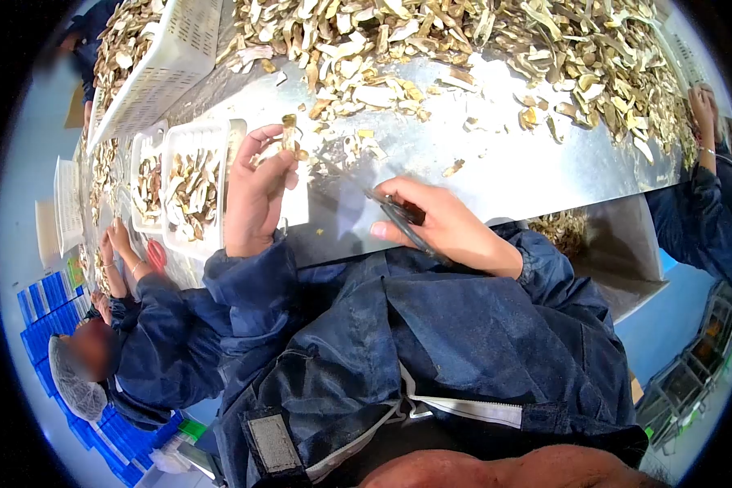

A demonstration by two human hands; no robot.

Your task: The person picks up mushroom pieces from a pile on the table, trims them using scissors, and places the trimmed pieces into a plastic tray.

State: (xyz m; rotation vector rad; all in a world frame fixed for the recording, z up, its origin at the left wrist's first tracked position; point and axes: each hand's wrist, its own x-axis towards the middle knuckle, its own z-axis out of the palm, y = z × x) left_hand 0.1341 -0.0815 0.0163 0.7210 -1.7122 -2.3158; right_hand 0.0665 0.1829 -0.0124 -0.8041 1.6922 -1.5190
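My left hand (254,191) is raised over the metal table (337,232), pinching a small slice of dried mushroom (290,130) between thumb and fingertips. In my right hand (451,224) is a pair of scissors (400,220), with its dark handles around my fingers. The blades, somewhat blurred, point up and left toward the mushroom slice and stop short of it. Whether the blades are apart is hard to make out. Small mushroom pieces (358,146) lie scattered just beyond both hands.
A large heap of dried mushroom slices (577,61) covers the table's far side. White tubs (222,175) with slices stand left of my left hand, below a white perforated basket (150,77). A bin (626,260) sits under the table edge at right. Co-workers are on both sides.
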